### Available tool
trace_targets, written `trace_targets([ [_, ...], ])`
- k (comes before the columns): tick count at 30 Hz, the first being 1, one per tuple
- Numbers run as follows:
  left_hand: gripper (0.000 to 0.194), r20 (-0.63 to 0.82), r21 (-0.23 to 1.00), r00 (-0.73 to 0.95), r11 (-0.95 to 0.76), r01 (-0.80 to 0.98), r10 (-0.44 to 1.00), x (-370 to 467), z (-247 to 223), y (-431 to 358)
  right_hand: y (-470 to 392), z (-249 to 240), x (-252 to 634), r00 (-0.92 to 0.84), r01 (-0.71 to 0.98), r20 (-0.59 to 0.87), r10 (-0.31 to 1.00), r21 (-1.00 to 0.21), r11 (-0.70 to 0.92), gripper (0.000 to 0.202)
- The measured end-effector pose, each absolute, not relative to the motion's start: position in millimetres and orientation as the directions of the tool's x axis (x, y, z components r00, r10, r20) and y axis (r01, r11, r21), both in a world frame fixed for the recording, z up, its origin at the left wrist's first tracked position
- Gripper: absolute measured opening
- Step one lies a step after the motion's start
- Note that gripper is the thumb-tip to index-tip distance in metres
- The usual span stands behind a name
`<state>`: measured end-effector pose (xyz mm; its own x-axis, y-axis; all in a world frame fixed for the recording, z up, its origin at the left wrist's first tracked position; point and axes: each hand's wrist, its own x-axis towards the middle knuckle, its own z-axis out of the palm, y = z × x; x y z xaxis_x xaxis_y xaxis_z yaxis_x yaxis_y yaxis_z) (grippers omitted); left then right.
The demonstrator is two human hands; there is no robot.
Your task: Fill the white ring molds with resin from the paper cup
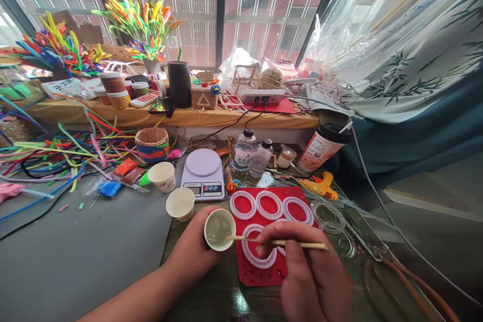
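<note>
At lower center, left hand [202, 234] had fingers wrapped around paper cup [226, 248] of liquid [217, 227]; right hand [307, 266], fingers pinching wooden stick [311, 245], held its tip inside cup. White rings [260, 263] lay on red sheet [260, 278], right of cup.

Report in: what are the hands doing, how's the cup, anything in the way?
Left hand around cup. Right hand holding stick, tip in cup. Clear-looking liquid inside. Only stick crosses cup's mouth.
</note>
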<state>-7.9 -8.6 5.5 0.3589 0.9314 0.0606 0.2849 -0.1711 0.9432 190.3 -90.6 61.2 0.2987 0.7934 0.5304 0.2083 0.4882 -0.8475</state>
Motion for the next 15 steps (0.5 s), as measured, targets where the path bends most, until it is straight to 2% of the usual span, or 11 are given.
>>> trace_targets([
  [3,0.049,0.067,0.945,0.356,-0.174,0.278,0.932,-8,7,-9,-88,60,194,0.249,0.171,0.544,0.801,-0.839,0.517,0.027],
  [6,0.048,0.07,0.944,0.361,-0.179,0.278,0.93,-8,6,-9,-90,64,188,0.258,0.093,0.477,0.84,-0.878,0.47,0.027],
  [9,0.049,0.082,0.941,0.36,-0.191,0.281,0.929,-8,6,-9,-93,68,180,0.35,0.129,0.462,0.815,-0.885,0.447,0.026],
  [13,0.045,0.079,0.942,0.354,-0.186,0.28,0.932,-6,7,-8,-95,67,179,0.278,0.091,0.443,0.852,-0.895,0.436,0.028],
  [15,0.046,0.088,0.942,0.35,-0.192,0.275,0.933,-5,9,-9,-93,64,183,0.309,0.135,0.466,0.829,-0.884,0.447,0.026],
])
